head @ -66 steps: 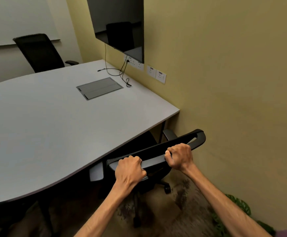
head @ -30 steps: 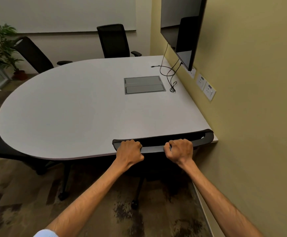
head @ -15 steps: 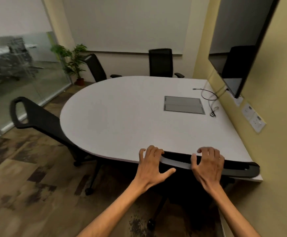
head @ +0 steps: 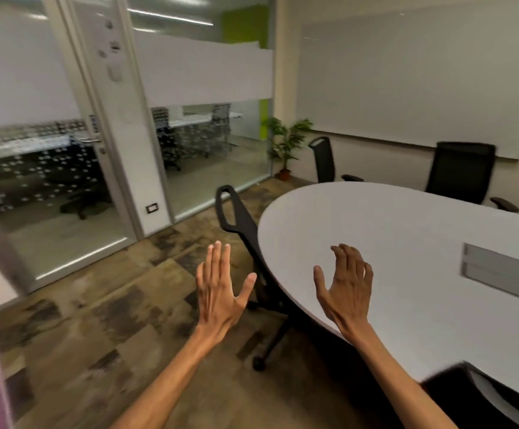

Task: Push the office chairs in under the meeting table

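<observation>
The white meeting table [head: 406, 249] fills the right half of the view. A black office chair [head: 241, 222] leans against its rounded left end, its wheeled base showing on the floor. My left hand [head: 219, 289] hovers open in the air in front of that chair, touching nothing. My right hand [head: 346, 286] is open too, raised over the table's near edge. The back of another black chair [head: 481, 394] shows at the lower right, tucked against the table. Two more black chairs [head: 324, 161] [head: 462, 173] stand at the far side.
A glass wall and door [head: 103, 168] run along the left. A potted plant [head: 286, 147] stands in the far corner. Patterned carpet [head: 97, 320] lies between me and the glass. A grey cable hatch [head: 502, 272] is set into the tabletop.
Both hands have let go of the chair back at the table's right end and lifted, open. My view has swung left toward the chair at the table's rounded end.
</observation>
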{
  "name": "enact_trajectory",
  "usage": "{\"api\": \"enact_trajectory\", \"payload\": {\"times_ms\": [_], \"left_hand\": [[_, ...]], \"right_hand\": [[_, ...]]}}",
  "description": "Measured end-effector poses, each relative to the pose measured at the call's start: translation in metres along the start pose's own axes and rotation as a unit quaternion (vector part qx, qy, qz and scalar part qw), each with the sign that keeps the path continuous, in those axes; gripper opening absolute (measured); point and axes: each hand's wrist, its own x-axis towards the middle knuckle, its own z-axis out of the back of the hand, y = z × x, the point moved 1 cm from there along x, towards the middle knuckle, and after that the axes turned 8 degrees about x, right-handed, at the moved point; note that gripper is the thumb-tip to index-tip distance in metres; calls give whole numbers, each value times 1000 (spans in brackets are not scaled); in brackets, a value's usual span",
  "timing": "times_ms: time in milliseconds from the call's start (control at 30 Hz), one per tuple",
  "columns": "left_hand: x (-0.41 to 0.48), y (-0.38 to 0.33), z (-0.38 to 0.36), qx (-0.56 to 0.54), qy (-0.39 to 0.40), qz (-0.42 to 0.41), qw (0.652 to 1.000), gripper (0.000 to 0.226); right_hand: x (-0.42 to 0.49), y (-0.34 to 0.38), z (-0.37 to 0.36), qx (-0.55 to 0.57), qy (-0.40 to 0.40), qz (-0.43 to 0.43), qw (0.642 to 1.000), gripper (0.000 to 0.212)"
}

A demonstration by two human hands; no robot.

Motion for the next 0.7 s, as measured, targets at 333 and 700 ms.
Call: {"api": "enact_trajectory", "payload": {"times_ms": [333, 700], "left_hand": [[89, 236, 60, 91, -35, 91, 991, 83], [189, 364, 33, 144, -50, 113, 982, 82]], "right_hand": [[86, 202, -184, 65, 57, 96, 992, 65], [180, 290, -334, 92, 84, 135, 983, 74]]}}
